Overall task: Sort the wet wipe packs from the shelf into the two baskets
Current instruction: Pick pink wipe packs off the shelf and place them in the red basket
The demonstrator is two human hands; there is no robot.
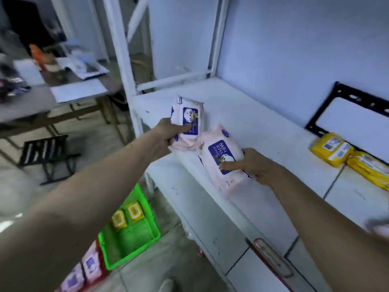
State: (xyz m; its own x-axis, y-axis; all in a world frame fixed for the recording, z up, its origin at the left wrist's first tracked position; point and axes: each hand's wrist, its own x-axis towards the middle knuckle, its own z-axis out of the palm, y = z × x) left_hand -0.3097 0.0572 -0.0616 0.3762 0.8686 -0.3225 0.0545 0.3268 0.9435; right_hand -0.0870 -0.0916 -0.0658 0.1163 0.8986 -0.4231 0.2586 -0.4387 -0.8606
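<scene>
Wipe packs, pink w/ blue labels: one in each hand, both at the front-left part of the white shelf. Left hand grips the far pink pack, thumb on the label, fingers curled under; pack is tilted up, looks partly lifted off the shelf. Right hand holds the near pink pack from its right side, thumb pressed on the label, pack lying flat on the shelf.

Step in hand, by my read: picking up the two pink packs together, not yet carried off.

Next move prob. calls for lifting both clear of the shelf edge and bringing them down-left to the red basket on the floor, which already has pink packs in it. Green basket just beside it holds two yellow packs, so colour = sort rule. Soft packs, so a firm grip is needed or they may sag/slip.

Still on the shelf: yellow packs at far right, well apart from the hands, near a black metal frame leaning on the wall.

Room: white shelf posts, pale wall, tiled floor. Left bkgd has a cluttered table and a dark folding stool, blurred.
</scene>
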